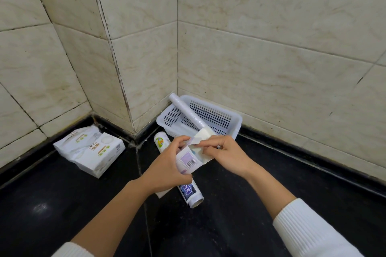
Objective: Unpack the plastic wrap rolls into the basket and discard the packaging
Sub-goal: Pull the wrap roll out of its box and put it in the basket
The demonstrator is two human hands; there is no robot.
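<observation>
Left hand point(167, 165) wrapped around the lower end of a white carton point(189, 159) with a barcode label, right hand point(226, 157) pinching the carton's opened top flap point(197, 142) between thumb and fingers, both held above the black desk point(261, 183). Out of the carton's open end, toward 11 o'clock, a bare plastic wrap roll point(188, 111) slanting up over the white perforated basket point(227, 120) in the tiled corner at 12 o'clock. Under the hands, a second, still-wrapped roll point(191, 193) flat on the desk from 12 down to 6 o'clock; well apart at 9 o'clock, a tissue pack point(89, 150) by the wall.
</observation>
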